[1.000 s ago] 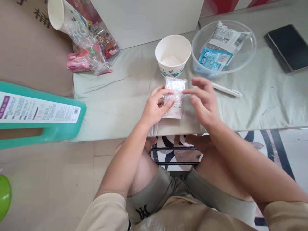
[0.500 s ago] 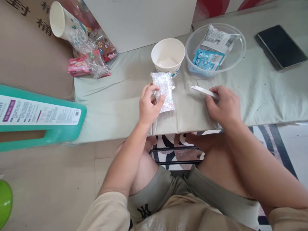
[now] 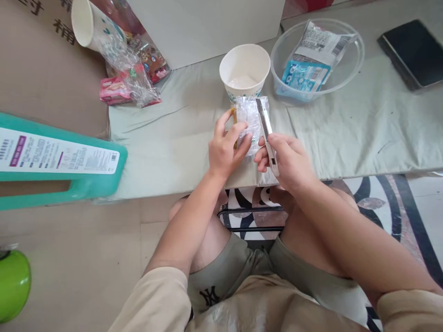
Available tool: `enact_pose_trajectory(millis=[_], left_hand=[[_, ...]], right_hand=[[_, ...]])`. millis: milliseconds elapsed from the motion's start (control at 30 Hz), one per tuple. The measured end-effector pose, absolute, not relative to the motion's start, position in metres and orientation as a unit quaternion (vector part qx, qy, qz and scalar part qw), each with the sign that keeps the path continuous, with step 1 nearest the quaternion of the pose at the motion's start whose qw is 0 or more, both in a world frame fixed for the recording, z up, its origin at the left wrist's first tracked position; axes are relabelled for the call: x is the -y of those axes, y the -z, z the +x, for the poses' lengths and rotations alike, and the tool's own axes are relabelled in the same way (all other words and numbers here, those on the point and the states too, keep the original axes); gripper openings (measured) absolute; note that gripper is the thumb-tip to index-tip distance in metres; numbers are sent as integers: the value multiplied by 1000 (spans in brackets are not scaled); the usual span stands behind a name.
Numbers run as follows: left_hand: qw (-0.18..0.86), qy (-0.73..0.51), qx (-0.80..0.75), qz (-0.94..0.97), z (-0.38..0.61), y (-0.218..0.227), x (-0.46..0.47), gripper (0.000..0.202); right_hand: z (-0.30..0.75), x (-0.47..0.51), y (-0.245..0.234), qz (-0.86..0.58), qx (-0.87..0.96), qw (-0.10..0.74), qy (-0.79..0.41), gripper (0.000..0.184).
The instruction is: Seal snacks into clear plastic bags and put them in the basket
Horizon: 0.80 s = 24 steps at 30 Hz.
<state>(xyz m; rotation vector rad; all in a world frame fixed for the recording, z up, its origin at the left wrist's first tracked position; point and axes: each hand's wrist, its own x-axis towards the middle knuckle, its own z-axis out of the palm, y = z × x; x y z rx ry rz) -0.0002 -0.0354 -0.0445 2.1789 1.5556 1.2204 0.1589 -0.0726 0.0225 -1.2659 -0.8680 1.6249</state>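
My left hand [image 3: 226, 148] is closed on a small clear plastic packet [image 3: 249, 119] that lies at the near edge of a cloth-covered low table [image 3: 346, 124]. My right hand [image 3: 285, 159] grips a white utility knife [image 3: 266, 131], whose blade end rests against the packet's right side. A white paper bowl [image 3: 245, 69] with something pale inside stands just behind the packet.
A clear plastic bowl [image 3: 353, 64] holding a blue and white packet [image 3: 311, 60] sits right of the paper bowl. A dark phone [image 3: 411, 53] lies at the far right. Snack packets in plastic wrap [image 3: 133, 78] and a paper cup [image 3: 86, 20] are far left. A green stool [image 3: 58, 161] stands at left.
My right hand picked the knife up off the cloth and carried it left to the packet. My left hand kept hold of the packet.
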Motion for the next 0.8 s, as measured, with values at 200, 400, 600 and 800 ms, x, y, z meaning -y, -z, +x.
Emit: enact_pose_trajectory(millis=[200, 400, 600, 800], left_hand=[[93, -420, -537, 725, -1, 41, 37, 44], [112, -481, -552, 671, -11, 40, 31, 38], [132, -542, -571, 602, -22, 39, 24, 40], [165, -557, -589, 562, -52, 41, 12, 40]], right_hand=[[155, 72, -27, -566, 364, 349, -652, 29], [151, 77, -23, -568, 381, 284, -672, 30], [148, 79, -16, -560, 448, 222, -661, 29], [158, 83, -15, -559, 523, 156, -625, 30]])
